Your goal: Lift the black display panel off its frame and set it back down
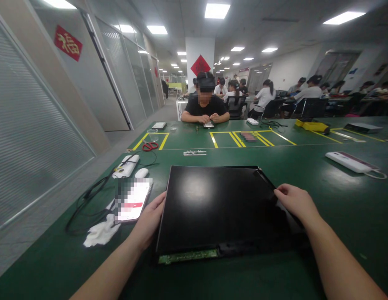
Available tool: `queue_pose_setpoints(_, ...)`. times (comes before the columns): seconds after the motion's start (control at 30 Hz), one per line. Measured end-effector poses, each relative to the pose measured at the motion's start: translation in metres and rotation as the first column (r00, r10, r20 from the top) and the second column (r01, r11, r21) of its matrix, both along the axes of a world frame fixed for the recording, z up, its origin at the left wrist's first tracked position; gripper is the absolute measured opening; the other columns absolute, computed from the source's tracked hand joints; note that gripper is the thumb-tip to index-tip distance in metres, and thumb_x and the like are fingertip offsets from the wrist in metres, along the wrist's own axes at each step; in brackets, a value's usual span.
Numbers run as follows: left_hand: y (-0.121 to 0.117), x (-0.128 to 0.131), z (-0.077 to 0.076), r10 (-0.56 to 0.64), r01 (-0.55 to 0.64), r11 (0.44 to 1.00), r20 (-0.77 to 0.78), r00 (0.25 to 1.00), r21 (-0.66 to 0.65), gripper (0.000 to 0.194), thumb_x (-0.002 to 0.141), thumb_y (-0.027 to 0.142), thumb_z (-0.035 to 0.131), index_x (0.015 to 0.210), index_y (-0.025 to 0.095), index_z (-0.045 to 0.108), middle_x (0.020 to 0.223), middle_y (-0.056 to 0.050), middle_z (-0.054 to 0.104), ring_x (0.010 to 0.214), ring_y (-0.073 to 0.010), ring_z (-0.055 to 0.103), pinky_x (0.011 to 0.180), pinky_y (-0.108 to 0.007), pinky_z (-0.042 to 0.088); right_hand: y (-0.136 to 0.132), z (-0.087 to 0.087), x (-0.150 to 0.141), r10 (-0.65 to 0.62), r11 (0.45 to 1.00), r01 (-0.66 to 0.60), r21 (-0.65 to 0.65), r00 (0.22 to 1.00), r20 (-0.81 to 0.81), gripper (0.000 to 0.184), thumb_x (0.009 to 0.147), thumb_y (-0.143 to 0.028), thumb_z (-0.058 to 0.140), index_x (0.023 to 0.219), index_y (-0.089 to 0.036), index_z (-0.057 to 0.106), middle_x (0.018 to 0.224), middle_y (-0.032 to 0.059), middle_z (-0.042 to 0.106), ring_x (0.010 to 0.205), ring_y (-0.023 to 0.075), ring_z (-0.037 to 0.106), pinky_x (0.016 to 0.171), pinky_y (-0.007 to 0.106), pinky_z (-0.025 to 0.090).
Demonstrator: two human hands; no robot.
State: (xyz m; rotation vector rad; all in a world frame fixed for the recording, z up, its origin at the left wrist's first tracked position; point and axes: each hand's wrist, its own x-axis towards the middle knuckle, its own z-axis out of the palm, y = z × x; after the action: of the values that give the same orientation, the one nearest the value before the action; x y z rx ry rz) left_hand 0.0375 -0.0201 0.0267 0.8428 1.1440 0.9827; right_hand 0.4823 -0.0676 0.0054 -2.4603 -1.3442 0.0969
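Note:
A glossy black LCD panel (212, 212) lies before me, with a strip of green circuit board (187, 256) showing along its near edge. A dark frame or second layer sticks out beneath it on the right. My left hand (151, 218) grips the panel's left edge, its fingertips partly hidden by the panel. At the right edge, the bent fingers of my right hand (295, 202) close on the rim; I cannot tell whether they hold the panel itself or the layer under it.
Left of the panel are a lit phone (136, 202), crumpled tissue (101, 231), a white mouse (141, 173), black cables (87, 193) and red scissors (150, 146). A white power bank (350, 161) lies right. Across the green table (259, 271), a co-worker (205, 102) handles a small object.

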Motion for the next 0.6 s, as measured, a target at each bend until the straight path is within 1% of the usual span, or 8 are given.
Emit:
queue_pose_setpoints(0.1, 0.002, -0.001, 0.002, 0.019, -0.017, 0.999, 0.063, 0.998, -0.038, 0.045, 0.076, 0.028, 0.078, 0.120, 0.022, 0.072, 0.103, -0.006, 0.081, 0.093, -0.0270, 0.076, 0.071, -0.031, 0.059, 0.000, -0.001, 0.000, 0.009, 1.000, -0.009, 0.003, 1.000, 0.001, 0.026, 0.081, -0.042, 0.053, 0.080, -0.025, 0.073, 0.081, 0.0063, 0.073, 0.068, 0.0228, 0.063, 0.063, 0.033, 0.042)
queue_pose_setpoints(0.17, 0.005, -0.002, 0.003, 0.047, -0.043, 0.998, 0.090, 0.995, -0.046, 0.035, 0.080, 0.029, 0.072, 0.114, 0.019, 0.075, 0.105, -0.007, 0.081, 0.098, -0.0267, 0.075, 0.074, -0.031, 0.059, 0.000, -0.001, 0.000, 0.018, 1.000, -0.018, 0.011, 1.000, -0.003, 0.027, 0.082, -0.042, 0.053, 0.079, -0.025, 0.073, 0.081, 0.0062, 0.073, 0.068, 0.0226, 0.063, 0.063, 0.033, 0.042)
queue_pose_setpoints(0.23, 0.006, -0.004, 0.002, 0.030, -0.027, 0.999, 0.095, 0.995, -0.034, 0.034, 0.081, 0.032, 0.071, 0.111, 0.018, 0.076, 0.107, -0.008, 0.080, 0.102, -0.0277, 0.074, 0.078, -0.032, 0.059, 0.000, -0.001, -0.001, 0.026, 0.999, -0.026, 0.019, 1.000, -0.009, 0.027, 0.082, -0.043, 0.053, 0.079, -0.025, 0.073, 0.081, 0.0062, 0.073, 0.069, 0.0226, 0.064, 0.063, 0.033, 0.042)
queue_pose_setpoints(0.33, 0.004, -0.006, -0.002, -0.078, 0.077, 0.997, 0.064, 0.995, 0.032, 0.048, 0.072, 0.033, 0.084, 0.116, 0.018, 0.073, 0.111, -0.010, 0.079, 0.105, -0.0314, 0.073, 0.088, -0.038, 0.058, -0.001, 0.000, -0.003, 0.030, 0.999, -0.029, 0.025, 0.999, -0.022, 0.027, 0.081, -0.043, 0.053, 0.078, -0.025, 0.073, 0.080, 0.0062, 0.073, 0.070, 0.0226, 0.064, 0.062, 0.033, 0.042)
queue_pose_setpoints(0.37, 0.003, -0.007, -0.003, -0.097, 0.094, 0.994, 0.044, 0.994, 0.055, 0.053, 0.069, 0.033, 0.087, 0.117, 0.018, 0.072, 0.111, -0.011, 0.079, 0.105, -0.0324, 0.073, 0.090, -0.040, 0.058, -0.001, 0.001, -0.004, 0.033, 0.999, -0.032, 0.027, 0.999, -0.026, 0.027, 0.081, -0.043, 0.053, 0.078, -0.025, 0.073, 0.080, 0.0060, 0.073, 0.070, 0.0225, 0.064, 0.062, 0.033, 0.042)
queue_pose_setpoints(0.43, 0.001, -0.008, -0.005, -0.092, 0.092, 0.992, -0.010, 0.996, 0.086, 0.058, 0.065, 0.034, 0.090, 0.117, 0.018, 0.070, 0.109, -0.012, 0.079, 0.102, -0.0338, 0.074, 0.091, -0.044, 0.057, -0.001, 0.002, -0.006, 0.041, 0.999, -0.040, 0.029, 0.999, -0.029, 0.027, 0.081, -0.043, 0.054, 0.078, -0.025, 0.073, 0.080, 0.0058, 0.073, 0.070, 0.0225, 0.064, 0.062, 0.033, 0.042)
queue_pose_setpoints(0.5, 0.000, -0.008, -0.007, -0.086, 0.093, 0.990, -0.063, 0.994, 0.108, 0.062, 0.065, 0.037, 0.090, 0.119, 0.018, 0.069, 0.110, -0.013, 0.079, 0.101, -0.0351, 0.074, 0.091, -0.047, 0.057, -0.002, 0.003, -0.007, 0.044, 0.999, -0.044, 0.023, 0.999, -0.031, 0.027, 0.082, -0.043, 0.053, 0.079, -0.025, 0.073, 0.080, 0.0056, 0.073, 0.071, 0.0226, 0.064, 0.063, 0.033, 0.042)
queue_pose_setpoints(0.6, 0.003, -0.009, -0.010, -0.087, 0.106, 0.981, -0.120, 0.989, 0.160, 0.068, 0.064, 0.041, 0.090, 0.124, 0.019, 0.067, 0.114, -0.014, 0.077, 0.106, -0.0367, 0.072, 0.094, -0.050, 0.056, -0.002, 0.004, -0.008, 0.038, 0.999, -0.038, 0.000, 0.999, -0.037, 0.027, 0.083, -0.043, 0.052, 0.080, -0.025, 0.073, 0.082, 0.0055, 0.073, 0.073, 0.0230, 0.064, 0.064, 0.033, 0.042)
